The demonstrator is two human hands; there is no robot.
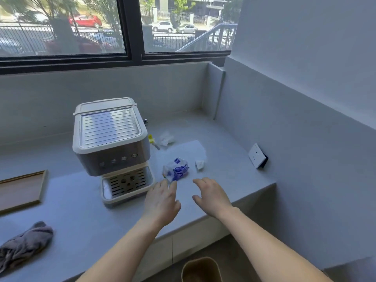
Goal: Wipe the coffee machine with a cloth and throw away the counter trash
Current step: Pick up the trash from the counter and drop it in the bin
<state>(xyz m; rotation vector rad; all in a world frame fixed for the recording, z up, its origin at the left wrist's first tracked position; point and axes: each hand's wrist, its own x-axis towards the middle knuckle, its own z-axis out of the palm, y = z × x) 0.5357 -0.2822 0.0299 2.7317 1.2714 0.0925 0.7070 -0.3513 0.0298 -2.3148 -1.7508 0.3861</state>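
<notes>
The worktop (pixel 223 180) runs under the window, and the coffee machine (pixel 110 137) stands on its left part with the drip grid facing me. The cloth (pixel 24 243) lies crumpled at the near left edge, well apart from both my hands, so I judge the step in hand is the trash. The bin (pixel 200 269) stands on the floor just below the worktop's edge, between my forearms. My left hand (pixel 160 202) and right hand (pixel 211 197) hover low over the worktop, fingers (pixel 161 185) straight and spread, holding nothing. The trash lies right of the machine: a crumpled blue-and-white wrapper (pixel 176 169) just past my left fingertips, a white tissue (pixel 166 138) farther back beside the machine, and a small paper scrap (pixel 200 164) right of the wrapper. To do this well, I should close my left fingers round the whole wrapper so it doesn't spring open. My right should pinch the scrap, then gather the tissue, so nothing light slides away.
</notes>
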